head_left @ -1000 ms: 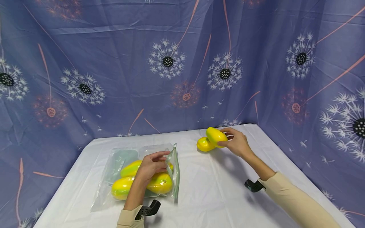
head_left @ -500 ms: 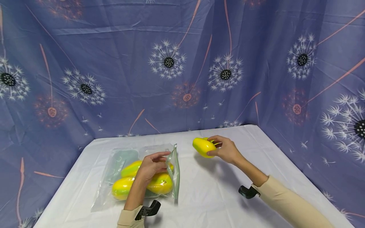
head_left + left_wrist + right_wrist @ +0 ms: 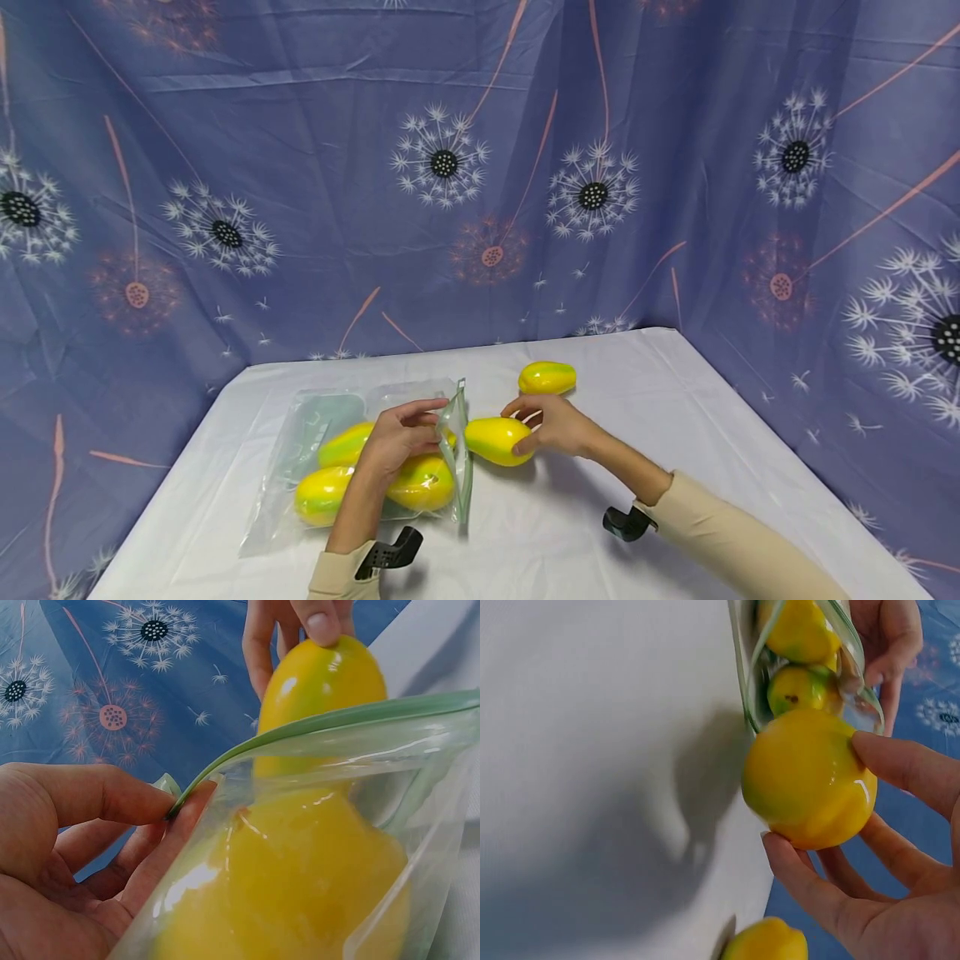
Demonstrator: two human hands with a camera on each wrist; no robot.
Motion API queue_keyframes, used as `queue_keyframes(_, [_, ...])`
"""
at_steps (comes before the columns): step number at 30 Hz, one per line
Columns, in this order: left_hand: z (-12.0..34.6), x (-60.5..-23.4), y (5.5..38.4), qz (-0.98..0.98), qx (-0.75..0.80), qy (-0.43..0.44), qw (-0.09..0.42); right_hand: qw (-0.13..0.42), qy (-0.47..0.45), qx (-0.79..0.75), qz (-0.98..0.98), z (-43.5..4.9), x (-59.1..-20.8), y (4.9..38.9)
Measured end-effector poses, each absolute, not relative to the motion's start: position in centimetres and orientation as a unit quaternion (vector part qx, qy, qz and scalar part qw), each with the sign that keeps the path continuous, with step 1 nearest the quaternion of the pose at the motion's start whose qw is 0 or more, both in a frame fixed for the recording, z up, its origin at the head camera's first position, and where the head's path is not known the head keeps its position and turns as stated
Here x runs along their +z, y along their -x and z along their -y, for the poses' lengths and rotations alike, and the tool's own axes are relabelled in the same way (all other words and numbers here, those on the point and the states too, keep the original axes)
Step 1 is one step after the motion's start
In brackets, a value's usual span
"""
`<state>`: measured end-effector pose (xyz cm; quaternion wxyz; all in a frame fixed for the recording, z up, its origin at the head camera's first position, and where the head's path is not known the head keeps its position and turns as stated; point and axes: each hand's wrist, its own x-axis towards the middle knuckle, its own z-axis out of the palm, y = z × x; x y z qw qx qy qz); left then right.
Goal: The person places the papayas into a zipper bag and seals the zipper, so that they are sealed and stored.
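Observation:
My left hand (image 3: 396, 440) pinches the green-edged mouth of a clear zip bag (image 3: 322, 724) between thumb and fingers. The bag lies on its side on the table, its mouth held apart and facing right. Several yellow-green papayas (image 3: 423, 483) are inside it, partly hidden by the hand. My right hand (image 3: 558, 427) grips another papaya (image 3: 495, 440) from its right end, thumb on one side and fingers on the other. This papaya's far end is at the bag's mouth, as the right wrist view (image 3: 810, 780) also has it.
One more papaya (image 3: 547, 377) lies on the white-covered table (image 3: 570, 533) behind the right hand. A blue dandelion-print cloth (image 3: 337, 208) hangs behind and along the sides. Both wrists carry black cameras.
My right hand has carried its papaya left and toward me, from beside the other loose papaya to the bag's mouth. The left hand keeps its hold on the bag.

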<state>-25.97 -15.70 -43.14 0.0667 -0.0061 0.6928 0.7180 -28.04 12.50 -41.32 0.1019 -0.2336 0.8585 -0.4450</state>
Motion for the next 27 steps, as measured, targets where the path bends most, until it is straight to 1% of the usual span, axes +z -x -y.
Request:
queue_keyframes(3, [15.7,-43.2,26.0,-0.692,0.718,0.005,0.067,0.120,0.232,-0.438,-0.860,-11.9,-41.6,27.8])
queue_keyframes(7, [15.7,-43.2,26.0,-0.692,0.719,0.004,0.067,0.129,0.229,-0.436,-0.861,-11.4,-41.8,27.6])
queue_keyframes(18, [15.6,-43.2,25.9,-0.696,0.715,0.006,0.069,0.125,0.229,-0.438,-0.860,-10.6,-42.2,27.6])
queue_keyframes(27, [15.5,-43.2,25.9,-0.698,0.713,0.005,0.070,0.110,0.235,-0.438,-0.861,-9.6,-42.2,27.8])
